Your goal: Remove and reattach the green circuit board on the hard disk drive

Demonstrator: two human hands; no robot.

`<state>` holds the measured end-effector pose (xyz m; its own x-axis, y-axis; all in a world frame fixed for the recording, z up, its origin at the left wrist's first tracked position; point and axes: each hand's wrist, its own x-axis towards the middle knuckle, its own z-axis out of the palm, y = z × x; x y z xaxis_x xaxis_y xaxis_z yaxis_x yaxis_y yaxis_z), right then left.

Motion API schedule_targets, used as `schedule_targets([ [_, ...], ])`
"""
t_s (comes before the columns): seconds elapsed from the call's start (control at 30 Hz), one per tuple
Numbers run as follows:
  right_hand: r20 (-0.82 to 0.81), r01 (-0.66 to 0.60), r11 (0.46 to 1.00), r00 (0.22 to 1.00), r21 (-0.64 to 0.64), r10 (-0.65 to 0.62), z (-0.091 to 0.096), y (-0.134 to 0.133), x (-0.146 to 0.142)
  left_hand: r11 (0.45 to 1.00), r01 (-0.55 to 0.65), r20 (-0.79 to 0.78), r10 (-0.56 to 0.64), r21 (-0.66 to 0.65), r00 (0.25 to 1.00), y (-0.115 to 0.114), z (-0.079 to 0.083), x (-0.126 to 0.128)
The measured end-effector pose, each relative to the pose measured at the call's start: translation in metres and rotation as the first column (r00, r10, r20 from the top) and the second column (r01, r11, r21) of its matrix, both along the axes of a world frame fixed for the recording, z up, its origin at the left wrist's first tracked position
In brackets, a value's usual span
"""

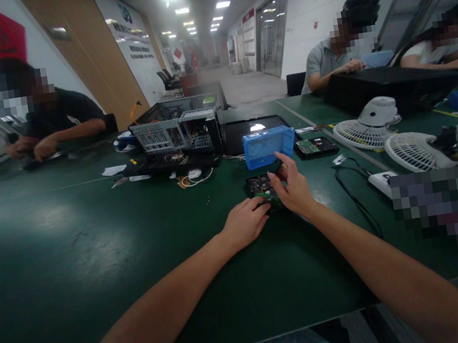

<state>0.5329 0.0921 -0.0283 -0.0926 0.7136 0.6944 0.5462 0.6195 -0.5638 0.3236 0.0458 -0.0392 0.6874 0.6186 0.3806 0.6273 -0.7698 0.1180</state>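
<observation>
On the green table in front of me lies a black hard drive (258,184) with a green circuit board at its near end. My left hand (246,223) grips its near left side, with the fingers closed on the edge by the board. Over the right part of the drive is my right hand (292,188), thumb and fingers pinched around a slim dark screwdriver (275,169), mostly hidden by the fingers. Just behind the drive, a blue plastic box (268,147) stands on its side. Another hard drive (316,147), green board facing up, lies beyond my right hand.
An opened computer case (179,127) stands at the back left, a dark flat panel (234,136) beside it. White fan parts (370,121), a black cable (356,201) and a power strip (380,180) lie to the right. Several people work around the table.
</observation>
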Motion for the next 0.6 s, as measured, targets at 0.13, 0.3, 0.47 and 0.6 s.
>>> schedule_targets([
  [0.13,0.020,-0.004,1.000,1.000,-0.019,0.004,0.000,0.000,0.000,1.000,0.006,-0.004,-0.006,0.003,1.000,0.000,0.001,0.000],
  [0.3,0.099,0.028,0.998,0.994,0.056,-0.034,0.008,-0.004,-0.002,1.000,0.009,-0.002,-0.009,-0.005,1.000,0.000,0.002,-0.001],
  [0.47,0.152,0.057,0.982,0.985,0.181,-0.085,0.012,-0.005,-0.003,1.000,-0.007,0.004,0.007,-0.011,1.000,0.000,0.002,0.000],
  [0.6,0.084,0.072,0.981,0.993,0.182,-0.088,0.010,-0.003,-0.003,0.999,-0.015,0.004,0.015,-0.035,1.000,0.003,0.003,0.000],
])
